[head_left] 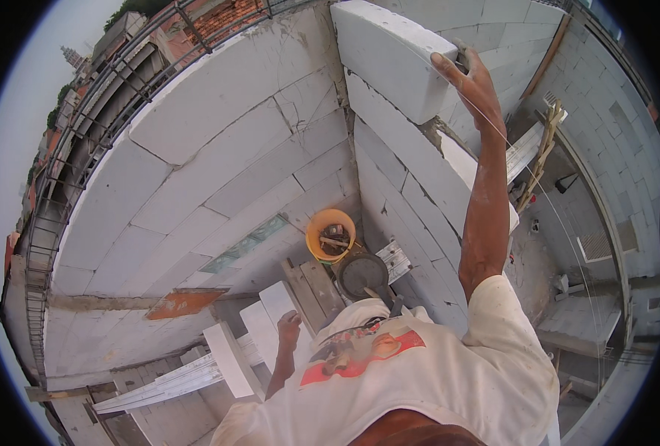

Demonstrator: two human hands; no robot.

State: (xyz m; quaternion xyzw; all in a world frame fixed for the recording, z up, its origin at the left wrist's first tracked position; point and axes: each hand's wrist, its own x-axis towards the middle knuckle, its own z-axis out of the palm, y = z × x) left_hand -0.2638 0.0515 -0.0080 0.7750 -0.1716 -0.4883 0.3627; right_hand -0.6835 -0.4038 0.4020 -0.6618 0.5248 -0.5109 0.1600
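My right hand (473, 83) is raised to the top of the right wall and grips the near end of a white building block (397, 56). The thumb lies on the block's edge, and the other fingers are partly hidden behind its end. This block sits on a course of white blocks (412, 149) with grey mortar showing at the joints. My left hand (289, 331) hangs low beside my body with its fingers curled, and I see nothing in it. Close by it stand several loose white blocks (259, 323).
Below in the corner are an orange bucket (316, 232) with tools inside and a dark round tub (363, 273). Wooden planks (311, 286) lie beside them. A thin string (527, 160) crosses at the right. A steel rebar cage (85, 175) runs along the left wall's outer side.
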